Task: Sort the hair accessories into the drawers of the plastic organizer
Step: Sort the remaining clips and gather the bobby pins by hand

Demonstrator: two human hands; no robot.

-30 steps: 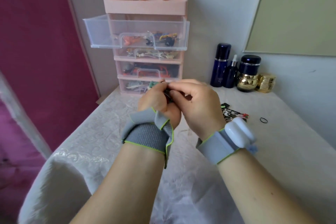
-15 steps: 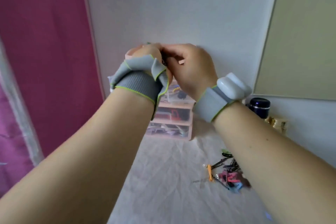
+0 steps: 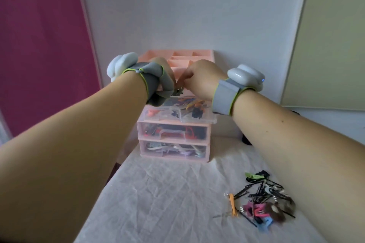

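The pink plastic organizer (image 3: 208,131) stands at the back of the table against the wall. Its upper clear drawer (image 3: 197,119) is pulled out and holds several coloured clips. Two lower drawers are closed and filled. My left hand (image 3: 158,76) and my right hand (image 3: 201,79) meet just above the open drawer, fingers curled. Between them they pinch small dark hair pins (image 3: 178,91), which the fingers mostly hide. A loose pile of hair accessories (image 3: 262,199) lies on the table near my right forearm: black pins, an orange clip, pink and blue clips, a green one.
A white wrinkled cloth (image 3: 158,193) covers the table. A dark bottle (image 3: 245,140) shows behind my right arm. A magenta curtain (image 3: 39,45) hangs on the left and a pale board (image 3: 325,35) leans on the right wall. The organizer's top is an open pink tray (image 3: 177,55).
Both hands, still joined on the small item, rose from low over the table and now hover over the organizer's open drawer. The view has shifted with them.
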